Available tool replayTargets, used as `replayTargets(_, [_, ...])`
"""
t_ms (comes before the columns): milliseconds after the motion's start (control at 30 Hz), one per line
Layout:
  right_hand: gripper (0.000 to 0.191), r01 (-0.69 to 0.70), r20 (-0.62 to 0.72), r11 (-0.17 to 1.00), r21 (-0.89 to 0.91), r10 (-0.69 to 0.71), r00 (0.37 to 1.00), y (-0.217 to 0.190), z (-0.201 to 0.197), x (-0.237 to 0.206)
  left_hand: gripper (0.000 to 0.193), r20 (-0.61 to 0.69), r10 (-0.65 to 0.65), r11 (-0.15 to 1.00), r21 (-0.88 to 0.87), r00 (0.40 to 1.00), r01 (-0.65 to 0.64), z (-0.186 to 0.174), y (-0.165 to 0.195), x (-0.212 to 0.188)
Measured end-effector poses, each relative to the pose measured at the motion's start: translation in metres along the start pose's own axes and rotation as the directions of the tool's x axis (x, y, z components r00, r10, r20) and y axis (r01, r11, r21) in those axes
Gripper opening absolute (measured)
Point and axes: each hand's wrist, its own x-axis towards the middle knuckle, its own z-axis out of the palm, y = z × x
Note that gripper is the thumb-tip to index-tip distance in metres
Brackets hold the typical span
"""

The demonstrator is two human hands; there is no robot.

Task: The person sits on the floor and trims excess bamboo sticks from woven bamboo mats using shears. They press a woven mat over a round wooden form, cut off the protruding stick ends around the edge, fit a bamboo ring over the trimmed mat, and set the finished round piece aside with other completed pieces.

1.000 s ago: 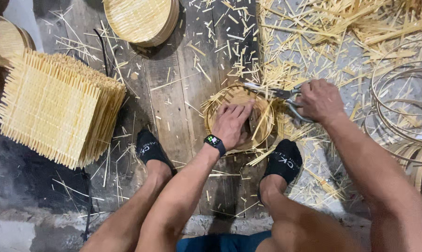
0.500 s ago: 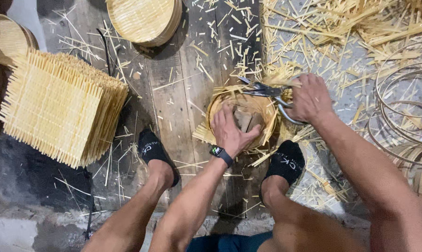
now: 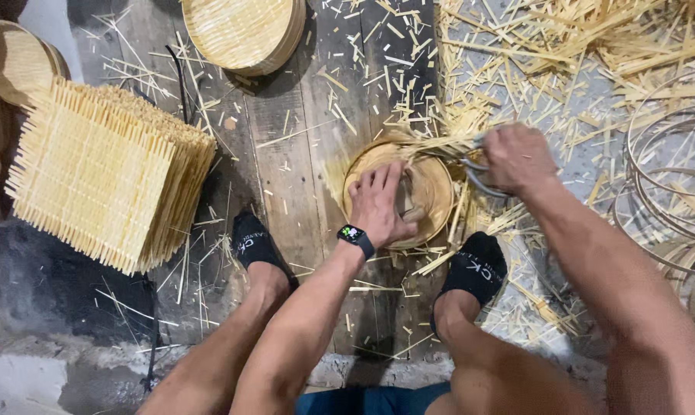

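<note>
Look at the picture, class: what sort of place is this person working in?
Probably a bamboo-weaving workshop floor. A stack of square woven mats lies beside round woven trays, offcut strips litter the boards, and the left hand presses a round mat while the right hand holds shears.

Probably a bamboo-craft workshop: stacked woven mats [image 3: 105,173], round lids [image 3: 244,31], hoops [image 3: 670,177], offcuts [image 3: 532,46] littering the floor.

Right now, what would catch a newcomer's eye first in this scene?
In the centre, the left hand presses flat on a round bamboo tray while the right hand works shears at its rim. A tall stack of square bamboo mats sits at left, and offcuts litter the upper right floor.
</note>
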Motion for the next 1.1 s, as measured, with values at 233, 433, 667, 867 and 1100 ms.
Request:
replayTargets(233, [0.053, 0.052, -0.295, 0.995, -0.082, -0.074, 0.953, 0.002, 0.013, -0.002, 0.126, 0.204, 0.123, 0.989, 0.061, 0.971, -0.138, -0.005, -0.011, 0.010])
replayTargets(433, [0.040, -0.012, -0.020, 1.000, 0.013, 0.012, 1.000, 0.008, 0.018, -0.006, 0.133, 0.235, 0.202, 0.956, 0.165, 0.951, -0.244, -0.011, -0.008, 0.005])
replayTargets(667, [0.060, 0.042, -0.280, 0.994, -0.106, -0.070, 0.957, 0.000, 0.013, -0.001, 0.117, -0.085, -0.226, 0.974, 0.011, 0.970, 0.227, 0.026, 0.035, -0.010])
replayTargets(867, [0.047, 0.004, -0.069, 1.000, -0.015, -0.005, 0.998, 0.010, 0.007, -0.005, 0.111, -0.019, -0.072, 0.995, 0.074, 0.997, 0.073, 0.020, 0.012, -0.013])
replayTargets(1100, [0.048, 0.053, -0.309, 0.984, -0.169, -0.104, 0.945, 0.000, 0.013, 0.000, 0.108, 0.086, 0.092, 0.974, 0.198, 0.992, -0.108, 0.009, -0.001, -0.008])
